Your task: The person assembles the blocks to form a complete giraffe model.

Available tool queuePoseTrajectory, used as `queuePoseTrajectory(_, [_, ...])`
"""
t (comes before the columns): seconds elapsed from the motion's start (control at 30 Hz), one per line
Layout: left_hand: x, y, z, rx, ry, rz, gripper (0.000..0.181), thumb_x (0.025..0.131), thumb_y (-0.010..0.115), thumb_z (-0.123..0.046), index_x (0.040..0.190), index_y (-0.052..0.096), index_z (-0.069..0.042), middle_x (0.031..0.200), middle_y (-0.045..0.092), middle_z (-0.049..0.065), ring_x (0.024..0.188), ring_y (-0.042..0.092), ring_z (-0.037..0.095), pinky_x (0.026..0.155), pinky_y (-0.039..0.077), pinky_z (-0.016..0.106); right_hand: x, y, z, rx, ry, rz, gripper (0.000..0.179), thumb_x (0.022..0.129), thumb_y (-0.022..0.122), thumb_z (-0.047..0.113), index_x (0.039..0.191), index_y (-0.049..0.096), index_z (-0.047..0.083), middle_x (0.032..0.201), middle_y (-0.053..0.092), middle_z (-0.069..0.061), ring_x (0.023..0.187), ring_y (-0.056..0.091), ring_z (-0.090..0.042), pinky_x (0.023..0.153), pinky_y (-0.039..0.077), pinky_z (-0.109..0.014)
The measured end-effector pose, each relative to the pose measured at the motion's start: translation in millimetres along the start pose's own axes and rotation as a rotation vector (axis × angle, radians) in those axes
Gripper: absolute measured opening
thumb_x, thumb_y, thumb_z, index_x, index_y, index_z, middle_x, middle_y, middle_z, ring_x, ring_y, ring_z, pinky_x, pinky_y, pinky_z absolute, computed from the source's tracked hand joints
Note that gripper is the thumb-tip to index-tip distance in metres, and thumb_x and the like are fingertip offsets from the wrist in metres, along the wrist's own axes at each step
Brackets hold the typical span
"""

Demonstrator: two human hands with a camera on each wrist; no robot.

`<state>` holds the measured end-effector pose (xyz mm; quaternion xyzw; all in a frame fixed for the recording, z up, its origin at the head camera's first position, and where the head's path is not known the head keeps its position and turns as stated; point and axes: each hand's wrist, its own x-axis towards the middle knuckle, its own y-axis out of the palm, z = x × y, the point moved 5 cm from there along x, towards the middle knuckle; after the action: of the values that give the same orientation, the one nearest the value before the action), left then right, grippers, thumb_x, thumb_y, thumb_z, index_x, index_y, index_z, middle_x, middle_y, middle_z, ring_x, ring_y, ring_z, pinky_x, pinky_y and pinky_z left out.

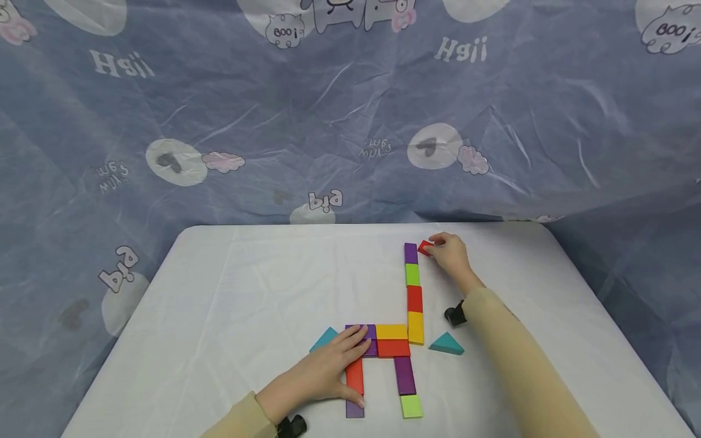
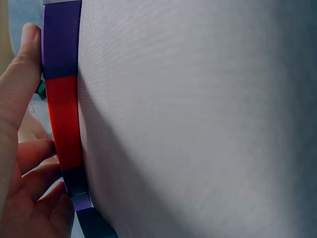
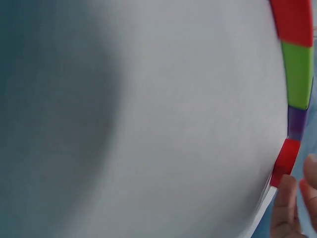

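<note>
Flat coloured blocks lie edge to edge on the table. At the far end of their tall column, my right hand (image 1: 451, 255) pinches a small red block (image 1: 424, 247), tilted beside the top purple block (image 1: 411, 253). The right wrist view has that red block (image 3: 286, 162) at the fingertips, just past the purple one. My left hand (image 1: 320, 368) rests with spread fingers over the purple blocks at the left of the body and partly covers them. Its thumb lies by the lower left purple block (image 1: 355, 410), below a long red block (image 1: 355, 376).
A teal triangular block (image 1: 446, 344) lies apart, right of the column. Another teal block (image 1: 324, 339) sits partly behind the left hand. The white tabletop (image 1: 274, 274) ends at a patterned blue curtain (image 1: 328, 121). Black wrist cameras (image 1: 456, 314) are strapped to both wrists.
</note>
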<state>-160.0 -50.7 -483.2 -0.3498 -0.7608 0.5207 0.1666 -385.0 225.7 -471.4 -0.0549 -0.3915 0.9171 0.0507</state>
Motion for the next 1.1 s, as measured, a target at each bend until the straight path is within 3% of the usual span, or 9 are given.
queuePoseTrajectory(0.2, [0.3, 0.1, -0.5, -0.010, 0.004, -0.002, 0.104, 0.072, 0.075, -0.065, 0.152, 0.037, -0.011, 0.164, 0.024, 0.005, 0.152, 0.020, 0.025, 0.117, 0.035, 0.040, 1.0, 4, -2, -0.025, 0.060, 0.020, 0.041, 0.094, 0.067, 0.017, 0.130, 0.059, 0.001, 0.112, 0.056, -0.021, 0.101, 0.050, -0.032, 0.090, 0.053, -0.041])
queuePoseTrajectory(0.53, [0.1, 1.6, 0.6, 0.005, 0.022, -0.017, 0.104, 0.072, 0.074, -0.066, 0.152, 0.038, -0.010, 0.164, 0.025, 0.005, 0.152, 0.022, 0.026, 0.117, 0.036, 0.039, 13.1, 4, 4, -0.083, 0.028, -0.024, 0.037, 0.095, 0.064, 0.011, 0.130, 0.060, -0.001, 0.109, 0.058, -0.022, 0.095, 0.050, -0.031, 0.082, 0.049, -0.039])
queuePoseTrajectory(0.7, [0.1, 0.6, 1.0, 0.003, 0.020, -0.025, 0.104, 0.072, 0.075, -0.066, 0.152, 0.039, -0.010, 0.163, 0.026, 0.005, 0.152, 0.022, 0.025, 0.116, 0.037, 0.038, 15.9, 7, 10, -0.105, -0.002, 0.007, 0.039, 0.097, 0.054, 0.006, 0.136, 0.057, -0.001, 0.121, 0.060, -0.025, 0.104, 0.051, -0.034, 0.090, 0.049, -0.043])
queuePoseTrajectory(0.83, [0.5, 1.3, 1.5, -0.004, 0.014, -0.012, 0.104, 0.072, 0.075, -0.066, 0.152, 0.037, -0.011, 0.164, 0.024, 0.004, 0.152, 0.021, 0.025, 0.116, 0.036, 0.038, 14.6, 11, 15, -0.122, -0.027, 0.059, 0.043, 0.098, 0.046, 0.006, 0.141, 0.052, 0.001, 0.132, 0.054, -0.028, 0.112, 0.049, -0.037, 0.100, 0.047, -0.048])
queuePoseTrajectory(1.0, [0.6, 1.8, 3.2, -0.017, 0.000, 0.004, 0.104, 0.072, 0.075, -0.066, 0.153, 0.036, -0.012, 0.164, 0.023, 0.003, 0.152, 0.019, 0.024, 0.117, 0.036, 0.039, 11.2, 15, 23, -0.169, -0.122, 0.071, 0.048, 0.094, 0.043, 0.004, 0.140, 0.053, 0.000, 0.131, 0.051, -0.030, 0.110, 0.052, -0.039, 0.098, 0.047, -0.049])
queuePoseTrajectory(1.1, [0.7, 1.4, 3.2, -0.022, 0.004, 0.001, 0.104, 0.073, 0.075, -0.065, 0.153, 0.036, -0.011, 0.164, 0.023, 0.003, 0.152, 0.019, 0.024, 0.116, 0.036, 0.039, 9.7, 18, 23, -0.188, -0.126, 0.094, 0.048, 0.095, 0.045, 0.010, 0.141, 0.051, 0.000, 0.134, 0.050, -0.029, 0.110, 0.052, -0.038, 0.099, 0.047, -0.049])
